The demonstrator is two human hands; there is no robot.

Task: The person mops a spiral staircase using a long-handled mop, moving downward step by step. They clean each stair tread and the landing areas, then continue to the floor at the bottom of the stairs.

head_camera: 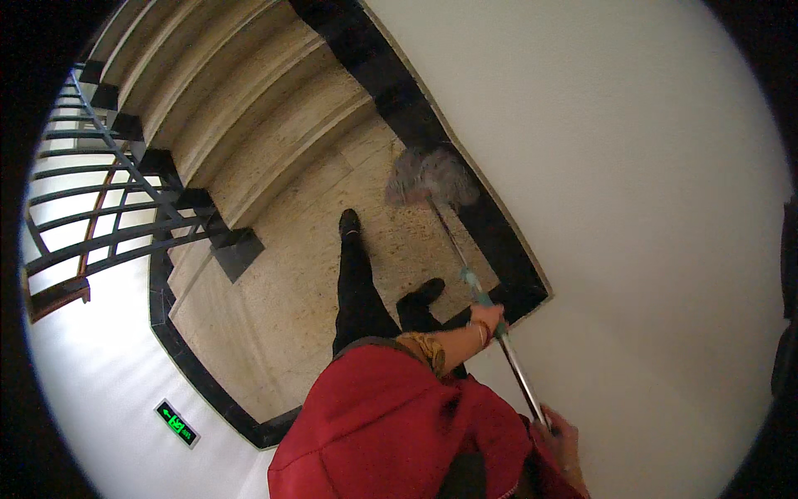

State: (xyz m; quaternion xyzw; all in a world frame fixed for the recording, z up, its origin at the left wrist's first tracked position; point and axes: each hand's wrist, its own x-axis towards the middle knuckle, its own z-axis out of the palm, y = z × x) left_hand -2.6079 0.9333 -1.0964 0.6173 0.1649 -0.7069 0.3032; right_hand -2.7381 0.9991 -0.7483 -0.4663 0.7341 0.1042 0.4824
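Observation:
My left hand (488,317) is wrapped around the green grip section of a mop's metal handle (517,368). A reddish band circles that wrist. Higher on the handle, near its top end, my right hand (561,433) is closed around the pole, partly hidden by the red garment. The grey mop head (430,178) lies spread and slightly blurred on the beige stone floor (299,262). Its right side reaches the black border (405,118) along the wall.
Stone stairs (249,106) rise at the upper left, beside a dark metal railing (112,187). My black shoes (350,221) stand on the landing. A white wall (598,156) bounds the right side. A lit green exit sign (177,424) hangs on the lower-left wall.

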